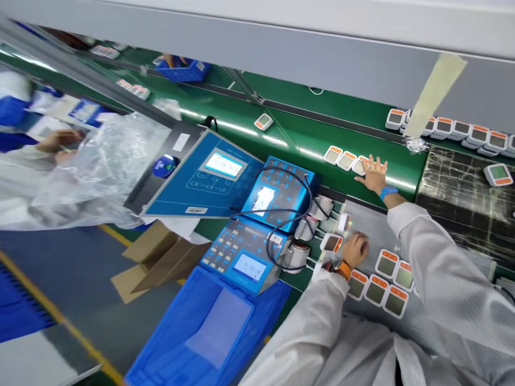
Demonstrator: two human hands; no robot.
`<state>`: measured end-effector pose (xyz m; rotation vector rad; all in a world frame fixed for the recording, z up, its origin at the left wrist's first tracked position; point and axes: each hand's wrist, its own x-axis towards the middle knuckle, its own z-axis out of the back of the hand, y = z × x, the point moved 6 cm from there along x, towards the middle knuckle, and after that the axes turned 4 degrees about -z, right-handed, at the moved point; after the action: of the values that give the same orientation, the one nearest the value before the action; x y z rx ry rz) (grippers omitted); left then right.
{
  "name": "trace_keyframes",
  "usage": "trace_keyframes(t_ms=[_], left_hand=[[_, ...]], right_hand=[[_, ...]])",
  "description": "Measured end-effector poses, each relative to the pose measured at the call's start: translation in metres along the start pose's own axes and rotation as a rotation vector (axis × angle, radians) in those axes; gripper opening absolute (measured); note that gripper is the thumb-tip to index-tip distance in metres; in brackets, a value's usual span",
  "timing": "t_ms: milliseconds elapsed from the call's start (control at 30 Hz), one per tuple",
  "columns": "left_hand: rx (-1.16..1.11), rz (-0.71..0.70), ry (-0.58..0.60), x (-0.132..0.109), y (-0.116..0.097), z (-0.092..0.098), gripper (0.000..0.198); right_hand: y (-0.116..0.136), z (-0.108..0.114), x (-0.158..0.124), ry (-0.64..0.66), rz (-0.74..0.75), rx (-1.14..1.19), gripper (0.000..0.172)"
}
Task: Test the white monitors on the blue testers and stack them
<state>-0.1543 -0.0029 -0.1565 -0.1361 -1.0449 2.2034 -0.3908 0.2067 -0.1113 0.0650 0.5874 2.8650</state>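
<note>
My right hand (374,176), a blue band at its wrist, is spread over the near end of a row of small white devices (346,160) with screens and orange strips, lying on the green conveyor. Its fingers cover part of the last one. My left hand (355,250), with an orange band, is curled closed above the grey mat, and what it may hold is hidden. Just left of it sits a white device with a dark screen (332,244). Several similar devices with grey screens (376,290) lie face up on the mat by my left forearm.
Blue instruments with lit displays (250,266) and looping black cables stand left of my hands. A blue bin (181,332) and an open cardboard box (161,257) are below them. More devices line a shelf (461,130) at right. A co-worker's hands (60,142) show at far left.
</note>
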Motion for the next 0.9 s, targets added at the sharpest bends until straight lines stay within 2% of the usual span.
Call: trace_keyframes(t_ms=[100,200,267,333,433,500,567,600,667,733,767,800,867,900], left_hand=[[-0.015,0.012,0.007,0.002,0.001,0.002,0.014],[-0.047,0.033,0.01,0.003,0.004,0.007,0.015],[-0.071,0.057,0.024,0.002,0.004,0.009,0.014],[-0.085,0.113,0.027,0.001,-0.001,0.009,0.013],[-0.113,0.228,-0.033,0.016,-0.02,0.007,0.012],[-0.146,0.225,-0.075,0.049,-0.038,0.005,0.017],[-0.153,0.153,-0.113,0.105,-0.05,0.009,0.021],[-0.132,0.137,-0.155,0.14,-0.049,0.016,0.023],[-0.007,0.209,-0.241,0.21,-0.033,0.038,0.036],[0.222,0.45,-0.238,0.267,-0.001,0.066,0.065],[0.32,0.563,-0.161,0.288,0.016,0.077,0.081],[0.385,0.643,-0.028,0.304,0.032,0.084,0.095],[0.472,0.691,0.245,0.322,0.055,0.089,0.109],[0.514,0.66,0.348,0.327,0.062,0.088,0.108]], right_hand=[[-0.004,0.004,-0.01,0.023,0.025,-0.02,0.073],[-0.017,0.024,-0.062,0.043,0.021,-0.033,0.071],[-0.031,0.044,-0.123,0.045,0.016,-0.035,0.073],[-0.05,0.064,-0.195,0.051,-0.014,-0.044,0.073],[-0.084,0.08,-0.298,0.06,-0.117,-0.084,0.068],[-0.104,0.079,-0.345,0.061,-0.159,-0.094,0.064],[-0.114,0.072,-0.37,0.072,-0.14,-0.08,0.061],[-0.116,0.068,-0.376,0.075,-0.119,-0.071,0.061],[-0.117,0.061,-0.379,0.063,-0.085,-0.065,0.061],[-0.115,0.058,-0.379,0.029,-0.072,-0.072,0.061],[-0.114,0.056,-0.378,0.011,-0.07,-0.073,0.061],[-0.113,0.054,-0.378,-0.003,-0.071,-0.072,0.06],[-0.112,0.051,-0.378,-0.024,-0.081,-0.061,0.059],[-0.112,0.049,-0.378,-0.027,-0.088,-0.053,0.058]])
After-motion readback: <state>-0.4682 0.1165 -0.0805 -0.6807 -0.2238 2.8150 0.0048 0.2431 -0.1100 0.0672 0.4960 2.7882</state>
